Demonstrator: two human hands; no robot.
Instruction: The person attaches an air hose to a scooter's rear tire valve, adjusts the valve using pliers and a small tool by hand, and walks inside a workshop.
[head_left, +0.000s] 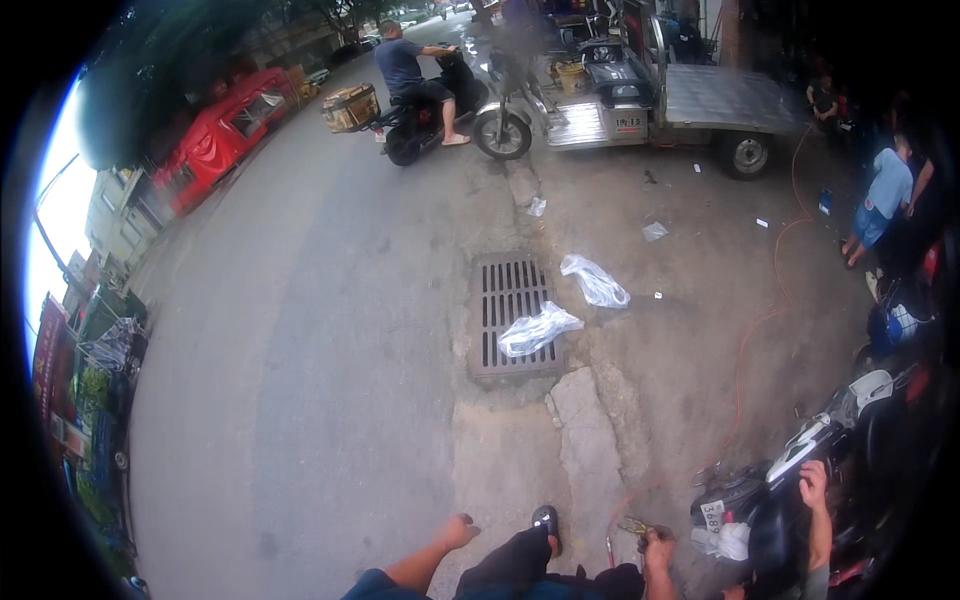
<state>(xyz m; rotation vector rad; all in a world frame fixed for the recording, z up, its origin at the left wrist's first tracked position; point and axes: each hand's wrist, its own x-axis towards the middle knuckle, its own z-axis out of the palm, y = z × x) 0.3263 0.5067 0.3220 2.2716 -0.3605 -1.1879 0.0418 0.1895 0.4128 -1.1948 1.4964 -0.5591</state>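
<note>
My left hand [460, 532] hangs over the pavement beside my dark-clad leg, its fingers curled in with nothing showing in them. My right hand [657, 548], to the right of that leg, is closed on a small forked tool [634, 525] with a yellowish metal look; its exact kind is too blurred to tell. A thin red hose [740, 400] snakes across the ground and ends near this hand. Close by on the right, another person's hand [815, 485] reaches over a parked motorcycle [775, 510] with a white bag [722, 540] at it.
Ahead lies a drain grate [515, 275], with one clear plastic bag [540, 330] on it and another bag [596, 281] beside it. Broken concrete [590, 430] runs below the grate. Farther off are a scooter rider [405, 75], a cargo tricycle [640, 110] and a bystander [885, 190].
</note>
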